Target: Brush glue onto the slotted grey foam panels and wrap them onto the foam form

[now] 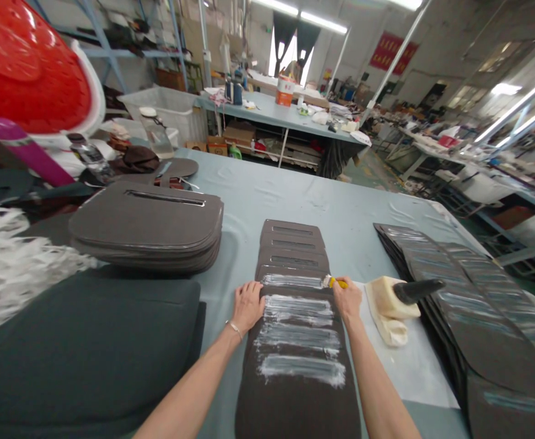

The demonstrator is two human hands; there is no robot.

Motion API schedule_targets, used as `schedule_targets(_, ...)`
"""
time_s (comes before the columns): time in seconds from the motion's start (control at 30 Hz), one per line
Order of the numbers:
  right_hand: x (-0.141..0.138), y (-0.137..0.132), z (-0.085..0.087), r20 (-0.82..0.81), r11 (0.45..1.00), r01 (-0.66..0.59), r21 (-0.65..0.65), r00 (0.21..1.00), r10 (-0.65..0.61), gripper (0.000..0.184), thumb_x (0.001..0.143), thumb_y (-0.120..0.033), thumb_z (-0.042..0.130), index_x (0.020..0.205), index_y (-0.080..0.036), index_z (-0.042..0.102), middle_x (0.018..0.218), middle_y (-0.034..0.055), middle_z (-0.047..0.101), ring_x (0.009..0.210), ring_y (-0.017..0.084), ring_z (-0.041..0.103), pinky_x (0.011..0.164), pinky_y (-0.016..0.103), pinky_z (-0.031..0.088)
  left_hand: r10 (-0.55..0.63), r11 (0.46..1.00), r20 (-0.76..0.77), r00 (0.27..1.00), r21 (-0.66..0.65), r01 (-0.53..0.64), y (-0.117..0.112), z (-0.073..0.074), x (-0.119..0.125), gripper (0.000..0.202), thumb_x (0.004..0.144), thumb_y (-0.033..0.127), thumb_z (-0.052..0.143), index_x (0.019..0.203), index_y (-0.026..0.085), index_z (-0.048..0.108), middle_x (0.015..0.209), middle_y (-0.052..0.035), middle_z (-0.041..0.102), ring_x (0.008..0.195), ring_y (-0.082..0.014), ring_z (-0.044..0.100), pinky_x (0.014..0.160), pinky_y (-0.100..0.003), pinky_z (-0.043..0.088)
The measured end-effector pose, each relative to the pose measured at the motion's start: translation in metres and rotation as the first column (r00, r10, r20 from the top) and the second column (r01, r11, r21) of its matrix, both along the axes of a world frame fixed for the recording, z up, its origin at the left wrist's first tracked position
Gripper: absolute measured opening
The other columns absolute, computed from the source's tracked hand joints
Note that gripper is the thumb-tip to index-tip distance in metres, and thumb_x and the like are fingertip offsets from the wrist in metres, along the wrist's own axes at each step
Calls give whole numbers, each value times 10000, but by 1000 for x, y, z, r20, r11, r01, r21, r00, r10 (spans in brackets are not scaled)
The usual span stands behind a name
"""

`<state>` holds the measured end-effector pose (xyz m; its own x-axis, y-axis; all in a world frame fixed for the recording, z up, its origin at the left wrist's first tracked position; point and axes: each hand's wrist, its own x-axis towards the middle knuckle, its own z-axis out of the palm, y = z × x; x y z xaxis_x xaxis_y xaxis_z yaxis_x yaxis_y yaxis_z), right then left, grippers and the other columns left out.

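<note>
Overlapping dark grey panels (299,405) run in a row away from me, each with a narrow slot near its far edge. White paste is smeared around the slots of the nearer panels; those at the far end look bare. My right hand (349,300) grips a small brush (339,283) by its yellow handle. Its bristles touch the right end of a white streak around one slot. At the row's left edge, my left hand (247,306) lies with fingers stretched onto the panels, holding nothing.
A cream container (388,299) with a black handle stands on a white sheet (425,372) at right. Beyond it lie coated panels (468,305). Stacked slotted panels (157,222) and dark green padded pieces (88,347) sit left. A bottle (156,134) stands farther back.
</note>
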<state>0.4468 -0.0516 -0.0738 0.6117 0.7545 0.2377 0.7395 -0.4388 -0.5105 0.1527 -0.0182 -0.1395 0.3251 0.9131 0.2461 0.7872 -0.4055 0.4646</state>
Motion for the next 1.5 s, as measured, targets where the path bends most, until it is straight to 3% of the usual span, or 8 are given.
schedule_targets(0.1, -5, 0, -3, -39, 991, -133, -20, 991, 132, 350, 723, -407, 430, 808, -190, 690, 682, 58, 664, 604, 176, 559, 592, 261, 368, 1, 1000, -15, 1000, -8, -1, 0, 0, 2, 271, 820, 205, 472, 1084, 234, 525, 1112, -78, 577, 1070, -248, 485, 939, -428, 325)
schedule_targets(0.37, -10, 1, 0, 11, 997, -75, -20, 997, 75, 353, 754, -407, 419, 804, -181, 685, 652, 65, 650, 585, 182, 554, 602, 272, 366, 13, 1000, -24, 1000, 3, -13, -1, 1, 5, 260, 828, 212, 463, 1079, 235, 522, 1106, -73, 577, 1065, -247, 489, 940, -426, 325)
schedule_targets(0.47, -49, 5, 5, -43, 994, -95, 50, 994, 98, 339, 764, -407, 435, 824, -178, 679, 660, 60, 652, 581, 178, 557, 599, 267, 377, 24, 1000, -25, 999, -7, -24, -2, 2, 6, 267, 818, 204, 474, 1078, 239, 525, 1108, -73, 578, 1069, -247, 488, 938, -430, 326)
schedule_targets(0.67, -136, 12, -3, -288, 895, -413, 172, 848, 446, 287, 787, -381, 446, 826, -210, 673, 706, 20, 666, 573, 147, 568, 599, 240, 421, 33, 999, -29, 999, -14, -33, -4, 2, 9, 259, 814, 214, 480, 1068, 242, 523, 1106, -69, 580, 1076, -246, 490, 946, -425, 327)
schedule_targets(0.97, 18, -39, -3, -102, 996, -87, 22, 991, 89, 353, 751, -459, 451, 781, -181, 667, 617, 34, 628, 532, 162, 533, 574, 270, 383, 50, 999, -44, 998, 14, -49, -6, 0, 13, 267, 830, 230, 453, 1087, 231, 528, 1121, -76, 586, 1084, -246, 490, 950, -423, 326)
schedule_targets(1.13, 31, -61, 16, -252, 996, 0, 85, 967, 21, 394, 729, -501, 499, 831, -162, 673, 580, 29, 620, 534, 168, 556, 565, 265, 395, 57, 998, -65, 996, 1, -57, -9, 1, 21, 255, 822, 238, 466, 1066, 232, 540, 1132, -80, 583, 1096, -250, 484, 956, -427, 323)
schedule_targets(1.27, 60, -109, 31, -425, 975, 163, 153, 901, -84, 424, 700, -488, 584, 922, -137, 668, 539, 10, 605, 517, 161, 558, 535, 248, 406, 76, 994, -15, 997, -72, -77, -5, -5, 24, 276, 814, 273, 475, 1080, 233, 537, 1110, -78, 592, 1080, -256, 496, 951, -447, 336)
schedule_targets(1.5, 141, -208, 46, -331, 834, 517, 193, 834, -440, 362, 709, -468, 570, 825, -135, 649, 548, 21, 620, 530, 170, 576, 562, 254, 418, 270, 905, 296, 916, -403, -137, 25, -21, 10, 424, 778, 556, 423, 927, 183, 560, 907, -51, 641, 868, -215, 583, 799, -332, 446)
